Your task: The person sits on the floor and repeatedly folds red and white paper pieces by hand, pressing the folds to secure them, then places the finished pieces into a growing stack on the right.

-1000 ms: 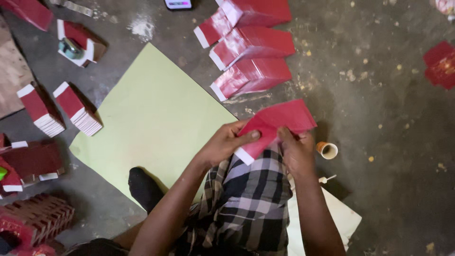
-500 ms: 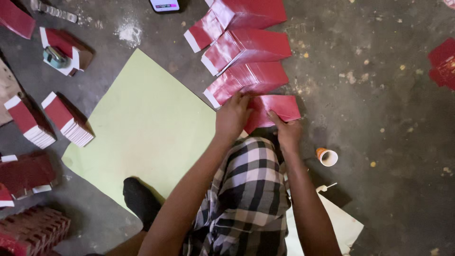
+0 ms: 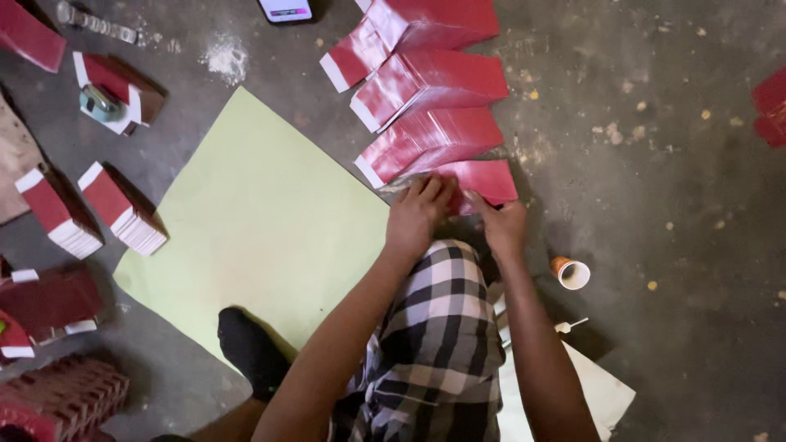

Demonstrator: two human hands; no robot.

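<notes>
A: Where is the red stack [image 3: 485, 182] the person is handling?

B: On the concrete floor [image 3: 655, 164], just beyond the knee in checked cloth [image 3: 438, 344]. It lies at the near end of a column of three similar fanned bundles [image 3: 426, 90], touching or overlapping the nearest of them, and beside the corner of the pale green sheet [image 3: 254, 221].

A: What are the hands doing?

B: The left hand [image 3: 419, 214] lies over the stack's left end, fingers flat and pointing away, pressing down rather than pinching. The right hand [image 3: 502, 225] meets the near right edge, fingertips on the red face. Neither grip closes around anything; both hands rest open on the stack.

A: And the arms?

B: Both reach forward from the body, nearly straight, converging on the stack, the left forearm crossing above the knee.

A: How would that stack handle?

B: Judging by the white edges on the neighbouring bundles, it is thin card or folded paper pieces, glossy red. Probably light, somewhat stiff as a bundle but loose, so the pieces could slide apart or fan out. Holding it by both short ends, or pressing flat from above, would likely keep it together.

A: Anything else close by?

B: A small paper cup [image 3: 571, 272] lies on its side just right of the right forearm. More red-and-white stacks [image 3: 90, 213] sit well apart on the left, and a phone [image 3: 284, 9] lies at the top edge.
</notes>
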